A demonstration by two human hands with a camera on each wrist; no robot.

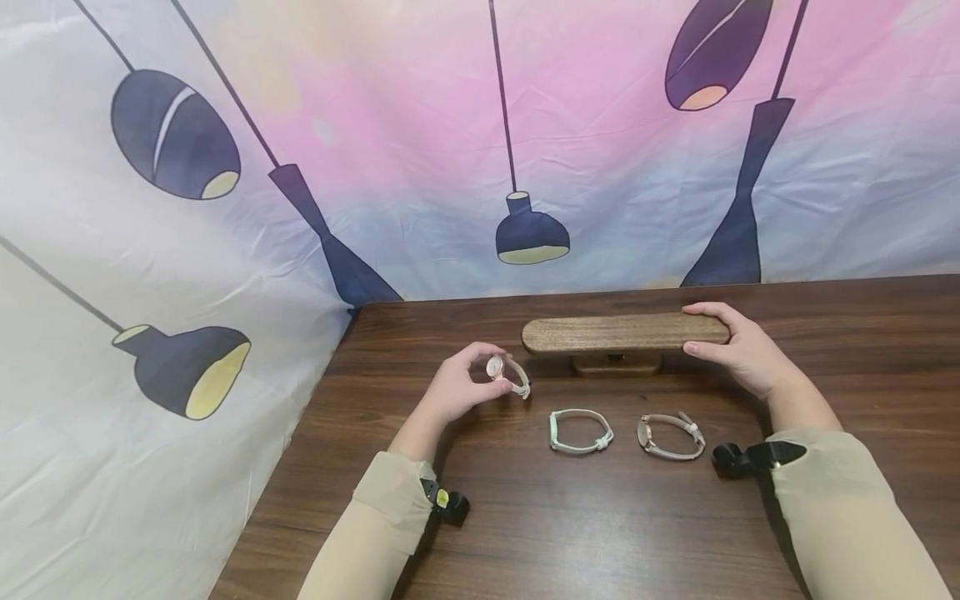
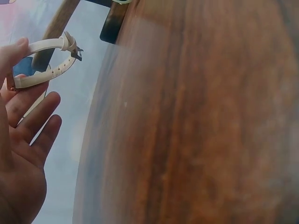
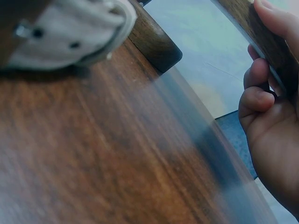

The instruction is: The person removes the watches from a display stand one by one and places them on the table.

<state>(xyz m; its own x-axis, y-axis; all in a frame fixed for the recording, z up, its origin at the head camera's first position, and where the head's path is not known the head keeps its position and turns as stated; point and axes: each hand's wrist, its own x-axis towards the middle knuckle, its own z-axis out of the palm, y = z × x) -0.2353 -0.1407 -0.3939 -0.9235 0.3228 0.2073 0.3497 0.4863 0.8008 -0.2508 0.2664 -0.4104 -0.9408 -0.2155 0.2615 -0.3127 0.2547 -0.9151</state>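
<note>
My left hand point(image 1: 453, 387) pinches a wristwatch point(image 1: 495, 367) by its round case between thumb and fingers. Its pale buckled strap point(image 2: 49, 74) forms a loop in the left wrist view, the other fingers spread below. At the right end of a wooden display stand point(image 1: 607, 335), my right hand point(image 1: 750, 360) grips the rounded bar, thumb in front and fingers behind. The bar lies crosswise over a small wooden base point(image 1: 596, 365). Before the stand lie a mint-green watch point(image 1: 555, 432) and a watch with a beige strap point(image 1: 675, 455), both buckled into loops.
The dark wood-grain table point(image 1: 600, 533) ends at a hanging cloth point(image 1: 420, 167) printed with lamps, behind and to the left. Black wrist cameras point(image 1: 453, 505) stick out from both sleeves. A blurred strap point(image 3: 93, 35) is close to the right wrist camera.
</note>
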